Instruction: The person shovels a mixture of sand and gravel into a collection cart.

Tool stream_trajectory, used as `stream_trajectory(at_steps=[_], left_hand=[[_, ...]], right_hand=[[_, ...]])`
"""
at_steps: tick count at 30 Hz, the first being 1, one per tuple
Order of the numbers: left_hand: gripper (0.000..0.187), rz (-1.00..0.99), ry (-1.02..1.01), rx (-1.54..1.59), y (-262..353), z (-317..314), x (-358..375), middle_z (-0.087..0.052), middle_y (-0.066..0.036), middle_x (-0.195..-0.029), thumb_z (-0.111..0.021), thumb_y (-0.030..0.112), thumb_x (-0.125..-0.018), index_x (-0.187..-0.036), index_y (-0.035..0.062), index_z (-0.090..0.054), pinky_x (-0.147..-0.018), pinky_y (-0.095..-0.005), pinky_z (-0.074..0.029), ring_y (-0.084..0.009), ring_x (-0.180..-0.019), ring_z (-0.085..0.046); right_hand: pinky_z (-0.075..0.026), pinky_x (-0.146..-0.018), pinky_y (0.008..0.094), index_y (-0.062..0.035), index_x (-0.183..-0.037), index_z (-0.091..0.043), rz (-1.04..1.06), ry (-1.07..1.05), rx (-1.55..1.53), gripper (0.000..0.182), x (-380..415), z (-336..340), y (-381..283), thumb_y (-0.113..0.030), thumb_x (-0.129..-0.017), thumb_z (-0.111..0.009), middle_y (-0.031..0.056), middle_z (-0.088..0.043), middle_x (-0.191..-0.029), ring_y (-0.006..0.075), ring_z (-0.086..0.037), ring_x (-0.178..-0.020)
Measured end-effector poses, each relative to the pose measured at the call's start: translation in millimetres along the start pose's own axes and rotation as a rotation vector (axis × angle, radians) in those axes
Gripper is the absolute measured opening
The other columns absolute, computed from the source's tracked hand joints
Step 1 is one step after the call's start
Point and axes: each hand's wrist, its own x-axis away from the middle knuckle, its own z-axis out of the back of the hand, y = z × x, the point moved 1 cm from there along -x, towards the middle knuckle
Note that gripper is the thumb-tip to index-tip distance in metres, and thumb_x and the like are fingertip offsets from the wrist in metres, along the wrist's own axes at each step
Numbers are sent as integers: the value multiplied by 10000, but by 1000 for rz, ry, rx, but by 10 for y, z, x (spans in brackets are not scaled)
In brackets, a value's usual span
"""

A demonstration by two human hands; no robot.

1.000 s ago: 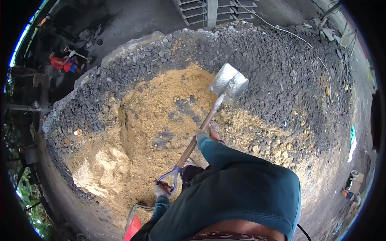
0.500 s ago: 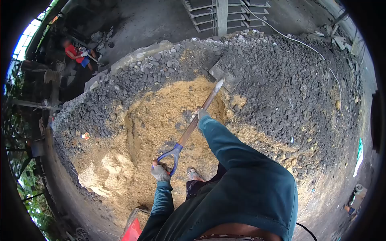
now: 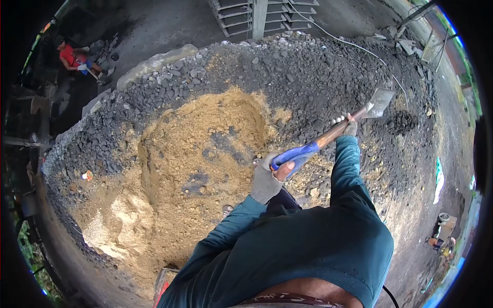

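Over the mound of yellow-brown sand [image 3: 205, 149], seen from your head camera, you hold a shovel [image 3: 334, 134] raised and slanting up to the right. Your left hand [image 3: 268, 179], in a worn grey knit glove with a bare fingertip showing, has its fingers wrapped tight around the blue D-shaped plastic grip. Your right hand [image 3: 348, 124], also gloved, has its fingers closed around the smooth wooden shaft just below the blade. The flat, dull-grey metal blade [image 3: 381, 97] hangs in the air above the coarse dark gravel [image 3: 318, 77], clear of the ground, tilted edge-on to you.

The sand is fine and lumpy, scooped into a hollow at its middle with darker damp patches; a paler, chalky clump lies at its lower left. The gravel rings it in a rough band of angular grey stones. Both your sleeves are teal fabric.

A thin pale cable [image 3: 359, 49] snakes across the gravel at the upper right. Beyond the pile, grey slatted pallets [image 3: 257, 13] sit on bare concrete. At the far upper left, a person in a red top [image 3: 69, 55] crouches well apart from you.
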Motion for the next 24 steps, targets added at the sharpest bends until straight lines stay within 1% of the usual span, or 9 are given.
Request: stream_trajectory(at_steps=[1, 5, 9, 10, 14, 16, 17, 21, 24], left_hand=[[300, 386, 25, 400, -81, 135, 232, -576, -56, -665, -657, 343, -896, -884, 57, -568, -490, -269, -434, -118, -558, -561], [438, 971, 642, 696, -1363, 1375, 1640, -394, -13, -496, -560, 542, -892, -689, 167, -454, -372, -318, -347, -163, -393, -405], [520, 1219, 967, 630, -1310, 2586, 3544, -385, -17, -452, -429, 667, -878, -640, 207, -475, -370, -415, -396, -229, -347, -362], [526, 1254, 1084, 620, -1290, 2854, 3958, -398, -5, -461, -429, 679, -871, -649, 204, -476, -370, -419, -392, -222, -360, -373], [523, 1193, 993, 593, -1044, 2828, 3373, -389, -13, -469, -425, 677, -879, -661, 202, -444, -379, -414, -365, -215, -364, -351], [495, 1197, 930, 454, -1365, 2293, 2163, -382, -39, -472, -444, 610, -908, -685, 169, -444, -402, -433, -370, -243, -361, -373], [457, 1076, 881, 509, -1470, 2042, 1759, -382, -45, -478, -481, 560, -914, -701, 157, -444, -391, -429, -368, -248, -364, -386], [409, 1049, 836, 569, -1497, 1741, 1111, -353, -31, -485, -530, 516, -900, -713, 166, -432, -342, -381, -331, -222, -362, -370], [414, 1046, 863, 490, -1206, 1465, 962, -353, -21, -489, -576, 520, -874, -707, 165, -445, -322, -370, -348, -205, -353, -378]], right_hand=[[-535, -610, 453, -115, -882, -533, -55, -28, -34, 138, -64, 212, 288, -188, -820, -632, 28, -534, -684, 237, -556, -609], [-552, -547, 458, -75, -846, -539, -342, 189, 203, 22, 732, 438, 2390, -64, -859, -553, 78, -552, -658, 251, -577, -560], [-527, -523, 482, -53, -977, -519, -679, 401, 720, 131, 1870, 1135, 4962, -167, -914, -520, 99, -572, -669, 320, -622, -584], [-530, -550, 426, 16, -1148, -534, -769, 510, 458, 345, 2116, 1313, 5647, -187, -876, -594, 145, -610, -750, 288, -647, -634], [-547, -618, 443, 21, -1147, -515, -825, 365, 875, 416, 1859, 767, 5512, -278, -871, -604, 169, -647, -897, 294, -663, -714], [-535, -594, 440, -10, -1089, -543, -618, 451, 562, 337, 817, 384, 4662, -280, -889, -572, 139, -644, -841, 276, -655, -667], [-527, -561, 444, -37, -1019, -568, -696, 433, 758, 244, 477, -50, 4059, -242, -886, -572, 145, -633, -833, 273, -638, -612], [-523, -754, 432, -32, -1056, -595, -678, 385, 1099, 313, -502, 155, 3816, -279, -866, -575, 168, -632, -899, 325, -652, -844], [-516, -621, 436, -59, -964, -573, -485, 379, 698, 197, -562, 248, 3360, -241, -888, -559, 120, -597, -818, 289, -618, -714]])
